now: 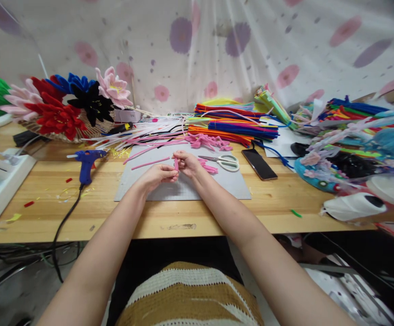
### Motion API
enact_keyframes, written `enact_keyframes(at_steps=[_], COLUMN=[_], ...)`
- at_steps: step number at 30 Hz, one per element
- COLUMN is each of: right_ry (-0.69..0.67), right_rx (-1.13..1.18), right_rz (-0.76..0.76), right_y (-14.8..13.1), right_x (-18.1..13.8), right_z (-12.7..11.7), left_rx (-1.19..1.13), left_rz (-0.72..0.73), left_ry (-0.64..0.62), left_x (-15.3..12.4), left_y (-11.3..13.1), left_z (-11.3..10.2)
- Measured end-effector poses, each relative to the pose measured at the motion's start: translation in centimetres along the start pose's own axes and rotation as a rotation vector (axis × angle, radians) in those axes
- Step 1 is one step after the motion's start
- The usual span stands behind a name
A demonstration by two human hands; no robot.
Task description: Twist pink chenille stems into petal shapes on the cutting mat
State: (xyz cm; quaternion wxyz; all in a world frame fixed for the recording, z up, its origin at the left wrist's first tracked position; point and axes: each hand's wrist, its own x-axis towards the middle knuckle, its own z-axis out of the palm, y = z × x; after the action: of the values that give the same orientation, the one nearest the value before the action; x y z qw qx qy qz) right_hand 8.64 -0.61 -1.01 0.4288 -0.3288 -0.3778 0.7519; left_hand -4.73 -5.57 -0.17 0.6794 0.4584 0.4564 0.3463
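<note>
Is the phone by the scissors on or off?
The phone looks dark: its front is black, with nothing lit. Whether it's off or asleep, I cannot tell.

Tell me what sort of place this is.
Probably a craft workspace: a blue glue gun lies on the wooden table, with bundles of coloured pipe cleaners at the back and fuzzy flowers at the left.

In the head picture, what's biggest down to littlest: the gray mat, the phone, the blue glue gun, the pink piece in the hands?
1. Gray mat
2. Blue glue gun and phone: too alike to rank
3. Pink piece: least shows, partly hidden by the left hand and right hand
</note>
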Motion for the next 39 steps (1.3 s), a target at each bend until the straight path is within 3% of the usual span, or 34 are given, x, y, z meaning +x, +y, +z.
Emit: enact_keyframes(at_steps=[6, 13, 18, 22, 25, 27, 30, 32, 36, 39], right_ry=[0.075, 0.312, 0.349, 0.346, 0.286, 0.209, 0.061, -0.012, -0.036, 0.088], right_rx=[0.026, 0.055, 0.013, -0.063, -0.283, -0.537, -1.02, -1.331, -1.708, -1.764], right_rz=[-0.088, -0.199, -0.212, -0.232, -0.222, -0.181, -0.07, 0.014, 0.084, 0.007], right_y=[0.6, 0.4, 0.6, 0.7, -0.3, -1.4, -2.9, -3.6, -4.5, -4.8], right_x=[0.0, -0.1, -0.1, 0.2, 0.3, 0.2, -0.2, -0.5, -0.5, -0.4], right_z=[0.3, 1.2, 1.1, 0.5, -0.5, -1.2, -1.9, -2.0, -2.0, -2.0], left_rx=[-0.109, -0.067, -0.027, 0.061, 0.217, 0.431, 0.931, 1.201, 1.392, 1.413], left_rz=[-0.036, 0.075, 0.089, 0.055, 0.061, 0.098, 0.135, 0.1, 0.016, 0.034], left_ry=[0.012, 0.116, 0.161, 0.126, 0.144, 0.29, 0.604, 0.709, 0.692, 0.663], left_x=[0.3, 0.4, 0.1, 0.0, 0.1, 0.3, 0.7, 0.9, 1.3, 1.4], left_y=[-0.5, -0.6, -0.4, -0.4, -0.1, 0.2, 0.6, 0.6, 0.3, 0.1], left_z=[-0.1, 1.5, 2.2, 1.9, 0.4, -1.3, -4.1, -5.5, -7.0, -7.2])
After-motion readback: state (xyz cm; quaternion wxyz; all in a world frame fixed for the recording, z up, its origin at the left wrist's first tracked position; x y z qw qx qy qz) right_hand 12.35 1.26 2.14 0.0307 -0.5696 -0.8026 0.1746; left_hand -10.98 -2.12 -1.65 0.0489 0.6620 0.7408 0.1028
